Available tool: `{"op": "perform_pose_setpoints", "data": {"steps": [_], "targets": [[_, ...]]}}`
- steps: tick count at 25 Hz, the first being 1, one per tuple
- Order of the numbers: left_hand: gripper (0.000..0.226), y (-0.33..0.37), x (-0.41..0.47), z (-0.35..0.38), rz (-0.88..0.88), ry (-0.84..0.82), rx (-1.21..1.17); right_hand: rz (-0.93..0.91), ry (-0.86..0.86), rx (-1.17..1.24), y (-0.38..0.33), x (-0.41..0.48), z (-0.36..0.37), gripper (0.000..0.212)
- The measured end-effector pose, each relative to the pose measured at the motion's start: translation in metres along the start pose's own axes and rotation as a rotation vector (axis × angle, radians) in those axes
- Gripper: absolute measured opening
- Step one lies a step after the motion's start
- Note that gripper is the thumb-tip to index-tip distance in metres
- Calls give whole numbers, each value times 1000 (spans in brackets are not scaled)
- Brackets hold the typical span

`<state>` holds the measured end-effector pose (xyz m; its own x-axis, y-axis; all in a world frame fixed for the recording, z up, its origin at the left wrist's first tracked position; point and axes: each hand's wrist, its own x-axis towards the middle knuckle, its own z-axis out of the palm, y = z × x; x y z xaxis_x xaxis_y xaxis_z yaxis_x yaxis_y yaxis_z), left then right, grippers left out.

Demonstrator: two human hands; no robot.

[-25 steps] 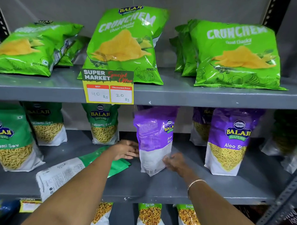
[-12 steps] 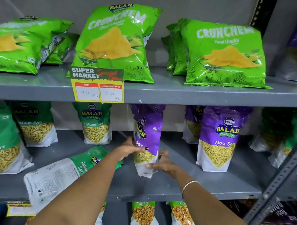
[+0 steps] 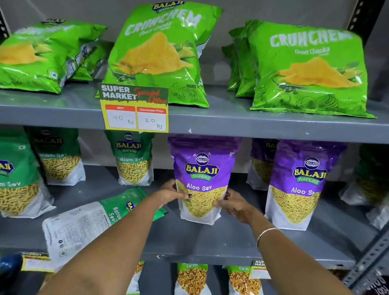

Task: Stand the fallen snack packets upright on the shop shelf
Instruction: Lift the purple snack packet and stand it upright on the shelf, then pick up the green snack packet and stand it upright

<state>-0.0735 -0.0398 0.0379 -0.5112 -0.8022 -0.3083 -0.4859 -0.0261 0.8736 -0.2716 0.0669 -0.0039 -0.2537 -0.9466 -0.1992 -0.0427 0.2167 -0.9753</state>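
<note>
A purple Aloo Sev packet [image 3: 203, 175] stands upright on the middle shelf [image 3: 192, 238], front label facing me. My left hand [image 3: 169, 193] grips its left edge and my right hand [image 3: 234, 204] holds its lower right edge. To the left, a green Ratlami Sev packet [image 3: 90, 223] lies flat on its face near the shelf's front edge, partly under my left forearm. Another purple Aloo Sev packet [image 3: 300, 183] stands upright to the right.
Upright green Ratlami Sev packets [image 3: 134, 158] line the back left of the middle shelf. Green Crunchem chip bags [image 3: 161, 53] lean on the top shelf above a yellow price tag [image 3: 136, 109]. A perforated metal upright [image 3: 373, 255] runs at the lower right. Garam packets [image 3: 191, 280] stand below.
The purple packet was turned with its back and side toward me; now its front faces me and it stands upright. Both hands stayed on its edges.
</note>
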Motion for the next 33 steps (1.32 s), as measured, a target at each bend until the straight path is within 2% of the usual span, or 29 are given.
{"op": "perform_pose_setpoints", "data": {"steps": [2,6,7,9,10,11,12,14,16,18,19,22,23,26,29,33], "targets": [[63,-3,1,3,8,36,-22,-19,-71,-33,-7,-6,4,38],[64,-3,-6,8,27,26,-57,-75,-31,-67,-8,-4,6,51],[62,-7,-6,7,19,13,-35,-43,-40,-78,-11,-3,7,46],[58,-13,-7,-2,24,23,47,112,-43,-161,-18,-8,8,22],[59,-18,-8,-10,36,50,109,245,-22,-256,-21,-13,9,11],[60,-21,-10,-21,36,75,179,380,4,-368,-21,-14,7,9],[59,-28,-12,-40,39,101,262,511,29,-427,-20,-14,9,17],[62,-58,2,-89,19,105,420,664,29,-324,-21,-11,26,24],[89,-114,48,-146,-18,100,491,751,-58,-309,-26,-4,65,35],[99,-160,81,-189,-31,54,473,801,-130,-310,-29,8,131,47],[97,-185,100,-205,-33,7,432,777,-115,-257,-28,12,161,49],[84,-188,39,-244,-108,-49,336,655,40,53,-19,19,255,57],[72,-191,26,-255,-146,-69,289,619,64,144,-17,20,276,52],[42,-169,-20,-263,-225,-223,135,540,128,336,-19,13,307,18],[20,-157,-38,-262,-308,-368,153,472,154,300,-21,11,311,11],[26,-136,-43,-266,-237,-380,246,396,248,159,-51,10,309,13]]}}
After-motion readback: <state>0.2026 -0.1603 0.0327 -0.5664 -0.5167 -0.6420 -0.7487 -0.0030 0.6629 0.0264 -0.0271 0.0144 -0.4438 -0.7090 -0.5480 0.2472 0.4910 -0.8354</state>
